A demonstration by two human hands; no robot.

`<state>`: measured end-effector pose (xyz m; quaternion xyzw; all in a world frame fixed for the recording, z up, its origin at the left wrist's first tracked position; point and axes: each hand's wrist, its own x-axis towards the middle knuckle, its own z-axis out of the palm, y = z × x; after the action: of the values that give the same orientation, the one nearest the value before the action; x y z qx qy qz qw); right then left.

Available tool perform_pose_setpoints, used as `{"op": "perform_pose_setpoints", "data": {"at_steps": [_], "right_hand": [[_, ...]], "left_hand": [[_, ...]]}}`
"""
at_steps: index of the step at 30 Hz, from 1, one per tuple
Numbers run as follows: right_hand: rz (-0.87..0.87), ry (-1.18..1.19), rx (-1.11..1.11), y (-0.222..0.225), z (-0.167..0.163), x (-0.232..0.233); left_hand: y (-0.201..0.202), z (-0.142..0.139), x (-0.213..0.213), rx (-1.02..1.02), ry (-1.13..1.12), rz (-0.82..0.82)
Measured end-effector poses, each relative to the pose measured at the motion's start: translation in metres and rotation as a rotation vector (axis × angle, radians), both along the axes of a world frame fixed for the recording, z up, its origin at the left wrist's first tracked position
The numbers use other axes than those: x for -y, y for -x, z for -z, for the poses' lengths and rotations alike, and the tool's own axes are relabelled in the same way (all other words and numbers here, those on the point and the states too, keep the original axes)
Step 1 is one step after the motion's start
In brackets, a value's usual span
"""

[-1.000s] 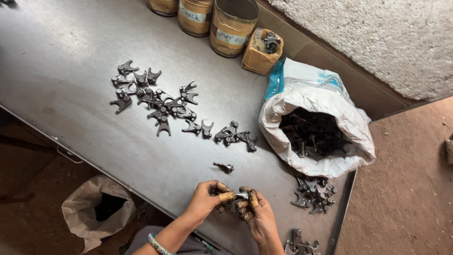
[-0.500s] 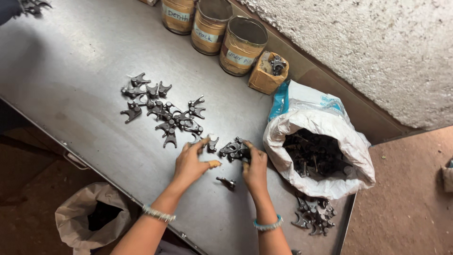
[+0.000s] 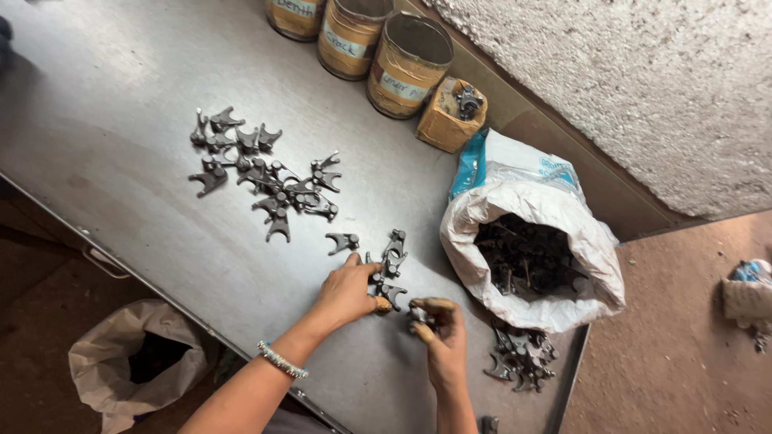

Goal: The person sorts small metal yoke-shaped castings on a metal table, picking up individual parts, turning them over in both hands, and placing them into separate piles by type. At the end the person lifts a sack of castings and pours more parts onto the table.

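Head view looks down on your steel counter point(image 3: 104, 120), where you are laying dark forked metal parts out of the white sack point(image 3: 563, 305). Your left hand point(image 3: 347, 291) lies flat, fingers spread and open, its tips touching the small cluster of parts point(image 3: 389, 265) at about 1 o'clock from it; it has hold of nothing. Your right hand point(image 3: 438, 329) is curled, and its grip is closed on one forked part point(image 3: 420, 315) held just above the counter.

Judging by how things lie, you are partway through. A larger group of parts point(image 3: 261, 173) already sits spread at 10 o'clock from your hands, and a lone part point(image 3: 342, 241) lies between that group and the cluster. Much is left: the sack at 2 o'clock looks well filled with dark parts, and another heap point(image 3: 521, 360) waits at 3 o'clock by the counter's edge. Three round tins point(image 3: 408, 52) and a small box point(image 3: 452, 114) stand at 12 o'clock, untouched.
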<state>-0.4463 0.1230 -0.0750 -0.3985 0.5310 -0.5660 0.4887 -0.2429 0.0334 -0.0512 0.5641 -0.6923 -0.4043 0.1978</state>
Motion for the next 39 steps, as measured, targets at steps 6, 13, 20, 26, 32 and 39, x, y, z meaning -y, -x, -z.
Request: {"op": "perform_pose_setpoints", "data": {"at_steps": [6,13,20,26,32,39], "right_hand": [[0.113,-0.159,0.691,0.041,0.019,-0.05],[0.091,-0.08,0.747,0.047,0.031,-0.067],[0.0,-0.119,0.645,0.042,0.03,-0.07],[-0.021,-0.071,-0.388,0.026,0.0,-0.039],[0.271,-0.168,-1.152,0.005,-0.009,0.006],[0.109,-0.051,-0.464,0.039,0.021,-0.01]], "left_hand": [[0.012,0.016,-0.025,-0.202,-0.033,-0.026],[0.001,0.041,-0.064,-0.953,-0.468,-0.419],[0.004,0.039,-0.093,-0.939,-0.903,-0.257],[0.016,0.036,-0.101,-1.182,-1.172,-0.231],[-0.001,0.038,-0.09,-1.151,-0.951,-0.261],[0.001,0.035,-0.083,-1.077,-0.593,-0.331]]}}
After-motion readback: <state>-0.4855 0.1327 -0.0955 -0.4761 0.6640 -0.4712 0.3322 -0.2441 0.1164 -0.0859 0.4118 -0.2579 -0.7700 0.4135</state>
